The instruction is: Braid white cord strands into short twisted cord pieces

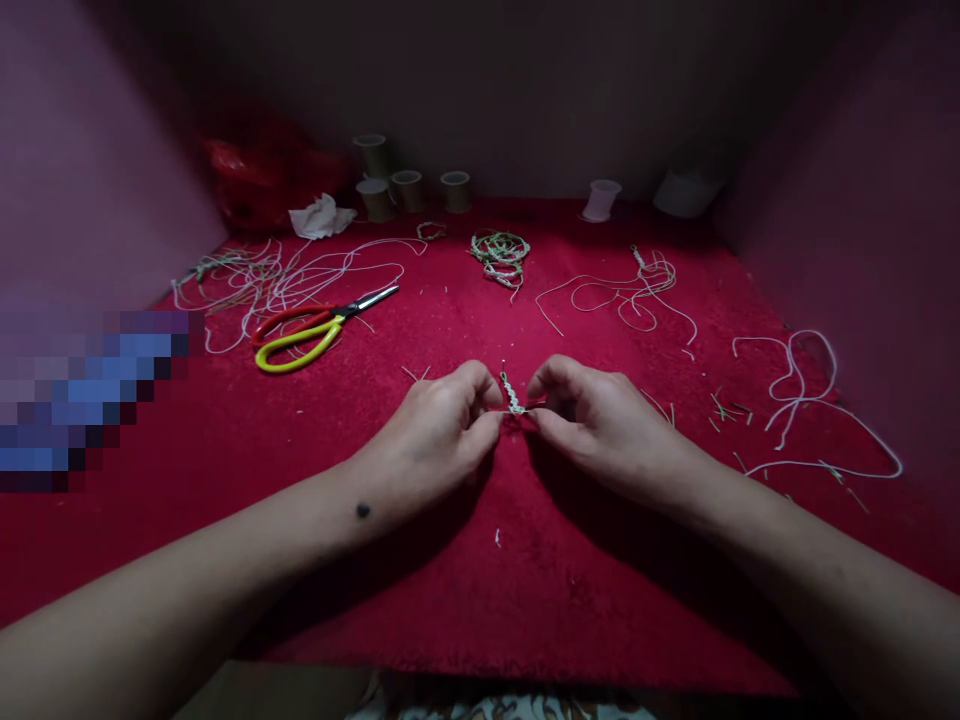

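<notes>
Right of & nearer than the red-and-yellow-handled metal scissors (339, 314) was a small green-and-white knotted cord (511, 393); L hand (450, 412) & R hand (589, 408) each pinched a thin thread (506, 411) at its near end.

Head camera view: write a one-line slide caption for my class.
Left hand and right hand hold a small knotted cord between them over a red surface, scissors lying beyond the left hand.
</notes>
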`<state>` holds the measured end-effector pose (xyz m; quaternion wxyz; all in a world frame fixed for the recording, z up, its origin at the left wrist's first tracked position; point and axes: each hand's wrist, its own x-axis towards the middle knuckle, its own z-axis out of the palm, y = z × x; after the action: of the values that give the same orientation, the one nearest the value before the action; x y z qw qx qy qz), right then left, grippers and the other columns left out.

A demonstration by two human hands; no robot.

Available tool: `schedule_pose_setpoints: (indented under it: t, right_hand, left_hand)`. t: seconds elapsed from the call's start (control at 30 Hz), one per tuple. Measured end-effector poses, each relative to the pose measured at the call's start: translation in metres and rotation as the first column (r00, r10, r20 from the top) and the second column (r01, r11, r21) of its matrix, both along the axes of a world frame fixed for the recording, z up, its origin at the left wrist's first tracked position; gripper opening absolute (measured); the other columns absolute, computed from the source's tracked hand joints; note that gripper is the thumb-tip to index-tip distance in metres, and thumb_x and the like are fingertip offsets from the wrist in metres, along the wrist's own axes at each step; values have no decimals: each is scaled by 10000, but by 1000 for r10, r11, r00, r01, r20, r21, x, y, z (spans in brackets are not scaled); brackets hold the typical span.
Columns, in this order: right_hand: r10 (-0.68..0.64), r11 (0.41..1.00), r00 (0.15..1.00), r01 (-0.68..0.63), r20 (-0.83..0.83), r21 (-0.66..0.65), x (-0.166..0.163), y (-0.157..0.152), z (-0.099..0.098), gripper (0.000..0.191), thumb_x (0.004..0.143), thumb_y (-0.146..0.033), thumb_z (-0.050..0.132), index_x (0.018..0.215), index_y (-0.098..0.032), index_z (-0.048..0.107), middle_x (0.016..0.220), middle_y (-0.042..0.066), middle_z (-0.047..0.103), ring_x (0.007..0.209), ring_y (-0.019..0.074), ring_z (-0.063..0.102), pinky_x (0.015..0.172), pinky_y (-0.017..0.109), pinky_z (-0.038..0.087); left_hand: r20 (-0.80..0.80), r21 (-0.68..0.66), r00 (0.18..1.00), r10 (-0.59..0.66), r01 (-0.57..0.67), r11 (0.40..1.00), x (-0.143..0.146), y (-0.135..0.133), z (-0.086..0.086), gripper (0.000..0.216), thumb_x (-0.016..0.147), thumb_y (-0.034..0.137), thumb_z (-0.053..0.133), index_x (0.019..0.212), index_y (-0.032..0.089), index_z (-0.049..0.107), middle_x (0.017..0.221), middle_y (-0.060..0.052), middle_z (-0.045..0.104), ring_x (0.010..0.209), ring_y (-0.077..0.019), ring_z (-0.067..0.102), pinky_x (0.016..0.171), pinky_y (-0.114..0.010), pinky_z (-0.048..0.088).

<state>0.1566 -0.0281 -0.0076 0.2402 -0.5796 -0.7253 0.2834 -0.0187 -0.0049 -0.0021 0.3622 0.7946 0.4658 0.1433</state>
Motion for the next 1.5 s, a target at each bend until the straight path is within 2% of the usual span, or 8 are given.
schedule_pose_setpoints:
  t: [0.13, 0.2, 0.33, 0.7, 0.97, 1.17, 1.33, 1.5]
  right_hand:
    - [17, 998, 984, -28, 179, 60, -2, -1, -3, 111, 784, -207, 517, 856, -182, 598, 634, 3, 586, 535, 106, 481, 512, 217, 321]
    - [30, 998, 978, -42, 205, 56, -4, 0, -4, 108, 796, -204, 505, 815, -182, 609, 651, 15, 605, 555, 112, 507, 537, 218, 341]
    - [26, 997, 972, -43, 232, 70, -7, 0, -5, 115, 791, -181, 495, 753, -175, 603, 701, 36, 643, 622, 130, 562, 595, 224, 373]
    - [41, 997, 960, -59, 277, 58, -5, -5, 2, 100, 739, -143, 478, 701, -172, 565, 628, 25, 590, 555, 114, 506, 553, 224, 350]
    - [55, 997, 969, -64, 240, 30, -5, -4, 2, 106, 749, -151, 474, 718, -171, 573, 638, 24, 594, 561, 111, 503, 553, 222, 350]
    - [55, 998, 970, -62, 236, 19, -4, -5, 3, 111, 743, -142, 480, 722, -167, 585, 627, 20, 587, 562, 109, 498, 552, 220, 343]
    - [40, 999, 963, -43, 267, 5, -4, -5, 5, 99, 720, -132, 480, 690, -175, 563, 593, 8, 555, 534, 101, 468, 532, 218, 322]
    - [61, 998, 953, -57, 297, -21, -4, -5, 10, 94, 722, -144, 483, 681, -180, 560, 585, 8, 544, 519, 100, 452, 514, 221, 305]
  left_hand:
    - [-116, 205, 993, -36, 59, 977, 0, 2, -2, 107, 811, 202, 484, 900, 164, 530, 650, 14, 602, 547, -98, 536, 519, -208, 379]
    - [-165, 224, 985, -54, 91, 970, 1, 3, -2, 108, 808, 196, 481, 883, 160, 551, 688, -2, 620, 585, -107, 549, 552, -217, 389]
    - [-254, 236, 965, -59, 121, 964, 2, 3, -2, 131, 815, 193, 450, 783, 165, 574, 630, -3, 600, 551, -107, 533, 548, -223, 376]
    - [-370, 217, 926, -78, 168, 962, 2, 0, 3, 132, 795, 189, 426, 776, 163, 554, 598, -14, 563, 532, -121, 502, 543, -254, 343]
    - [-292, 194, 953, -78, 139, 971, 1, 4, -1, 134, 814, 258, 457, 829, 163, 550, 663, -15, 594, 562, -118, 514, 539, -234, 364]
    - [-316, 170, 947, -58, 117, 978, 2, 3, 0, 156, 813, 233, 447, 745, 167, 570, 561, 7, 519, 492, -94, 431, 514, -231, 309]
    - [-347, 104, 927, -139, 185, 977, 1, 4, 6, 189, 797, 217, 440, 615, 170, 461, 511, 31, 417, 478, -77, 359, 497, -225, 259]
    - [-325, 61, 921, -215, 247, 967, -2, 4, 10, 181, 781, 178, 445, 602, 167, 430, 508, 42, 385, 478, -67, 343, 488, -220, 232]
